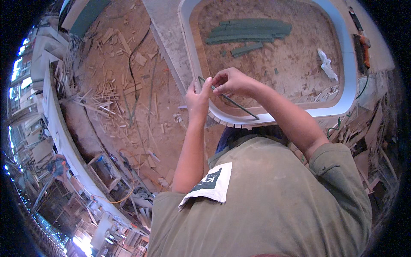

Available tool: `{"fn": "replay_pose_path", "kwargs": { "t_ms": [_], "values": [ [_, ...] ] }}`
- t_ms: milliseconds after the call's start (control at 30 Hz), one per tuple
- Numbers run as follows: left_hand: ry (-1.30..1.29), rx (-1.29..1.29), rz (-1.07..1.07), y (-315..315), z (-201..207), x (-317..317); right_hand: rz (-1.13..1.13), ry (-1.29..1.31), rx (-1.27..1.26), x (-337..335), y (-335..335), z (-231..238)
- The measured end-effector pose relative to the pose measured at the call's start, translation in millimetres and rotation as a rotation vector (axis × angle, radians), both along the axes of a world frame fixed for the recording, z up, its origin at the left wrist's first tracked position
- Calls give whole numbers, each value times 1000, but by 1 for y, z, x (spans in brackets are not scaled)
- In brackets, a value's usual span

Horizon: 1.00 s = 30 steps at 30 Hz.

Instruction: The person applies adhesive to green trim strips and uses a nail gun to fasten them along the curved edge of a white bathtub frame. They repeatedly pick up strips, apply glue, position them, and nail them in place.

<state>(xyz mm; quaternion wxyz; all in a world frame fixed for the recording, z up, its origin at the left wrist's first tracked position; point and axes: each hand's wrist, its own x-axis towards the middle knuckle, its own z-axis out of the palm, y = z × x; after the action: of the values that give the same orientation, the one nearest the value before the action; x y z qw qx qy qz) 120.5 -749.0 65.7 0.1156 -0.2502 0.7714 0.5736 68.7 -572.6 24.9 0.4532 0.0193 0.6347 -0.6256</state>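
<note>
My two bare hands work at the near left corner of a white, round-cornered frame [349,64]. A thin green strip [239,104] slants across that corner, its far left end by my left hand [198,102], its near right end lying against the frame's near side. My left thumb and fingers straddle the frame's left wall; I cannot tell whether they press on the strip too. My right hand's [236,81] thumb and fingertips curl together at the strip, though I cannot tell if they pinch it. I judge that the left should steady the end while the right guides lightly, close by, without kinking it. Green pieces [252,31] lie far within the frame; wood scraps [107,103] litter the left.
</note>
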Motion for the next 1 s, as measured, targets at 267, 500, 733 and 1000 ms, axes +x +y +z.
{"fn": "replay_pose_path", "kwargs": {
  "t_ms": [267, 500, 733, 1000],
  "values": [
    [-46, -12, 89, 7, -15, 18, 7, -81, -35, 3, -3, -7],
    [254, 57, 79, 16, -23, 46, 97, -11, 58, -6, -4, 7],
    [172, -234, 7, 24, -12, 38, 32, -84, 32, -5, 4, 6],
    [82, -362, 22, 30, -18, 40, 11, -25, 34, -3, -9, 2]
  ]
}}
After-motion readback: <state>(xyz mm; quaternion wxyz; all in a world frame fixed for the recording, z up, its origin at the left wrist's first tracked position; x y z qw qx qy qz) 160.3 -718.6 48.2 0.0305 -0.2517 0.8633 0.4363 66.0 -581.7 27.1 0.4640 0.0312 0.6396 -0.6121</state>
